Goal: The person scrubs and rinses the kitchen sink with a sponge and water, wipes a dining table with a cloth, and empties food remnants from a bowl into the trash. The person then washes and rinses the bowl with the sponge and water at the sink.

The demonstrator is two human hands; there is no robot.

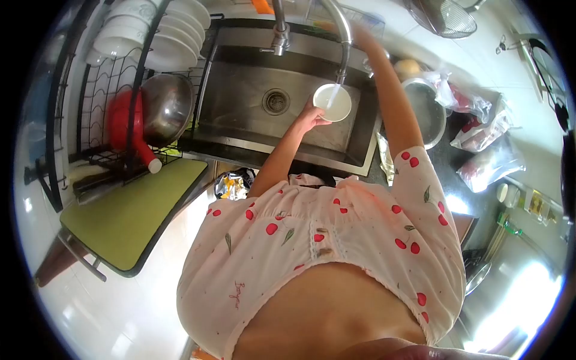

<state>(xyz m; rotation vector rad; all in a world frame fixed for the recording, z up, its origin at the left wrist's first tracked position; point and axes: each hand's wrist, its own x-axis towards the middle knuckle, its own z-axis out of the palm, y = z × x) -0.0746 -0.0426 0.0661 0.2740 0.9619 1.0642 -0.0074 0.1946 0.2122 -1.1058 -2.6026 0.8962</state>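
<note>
The left hand (pixel 311 116) pinches the rim side of a white bowl (pixel 332 102), which lies just beyond its fingertips, under running water; the blurred right hand's finger state cannot be told.

Reads as brushed metal on the sink (pixel 240 90), shiny metal on the faucet (pixel 345 36) and basin (pixel 172 105). Smooth glossy white on the bowl (pixel 346 108), ceramic or plastic, can't tell. Smooth red plastic look on the handled pan (pixel 122 123). Matt green on the folding tabletop (pixel 132 210). Crinkly clear plastic on the bags (pixel 491 165). Soft matt cloth on the blouse (pixel 372 240). Glossy tile on the floor (pixel 144 306).
</note>
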